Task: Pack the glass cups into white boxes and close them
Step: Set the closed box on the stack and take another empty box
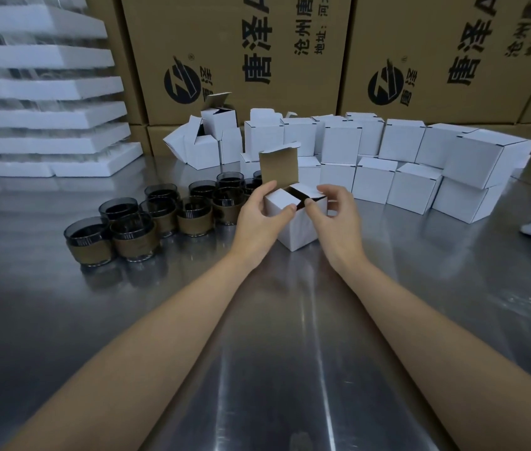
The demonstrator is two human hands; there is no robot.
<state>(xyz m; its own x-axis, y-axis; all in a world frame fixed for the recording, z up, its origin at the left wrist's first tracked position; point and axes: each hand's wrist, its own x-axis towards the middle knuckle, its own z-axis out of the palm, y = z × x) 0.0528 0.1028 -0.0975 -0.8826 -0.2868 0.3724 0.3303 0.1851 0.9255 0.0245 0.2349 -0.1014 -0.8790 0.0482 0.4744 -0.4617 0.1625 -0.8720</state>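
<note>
A steel counter [274, 346] is backed by brown cartons [235, 43] and foam trays [39, 56]. On it a white box [300, 232] (lid flap upright) is pinched at its side flaps by the left grip [259, 219] and right grip [335, 219]; glass cups [134, 236] are clustered at left.

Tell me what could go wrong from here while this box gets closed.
1. The left hand and right hand pinch the side flaps of the white box while its lid flap stands upright; if they fold unevenly, the tuck may jam or crease.
2. The glass cups crowd close beside the left hand; a careless sweep could knock them together.
</note>
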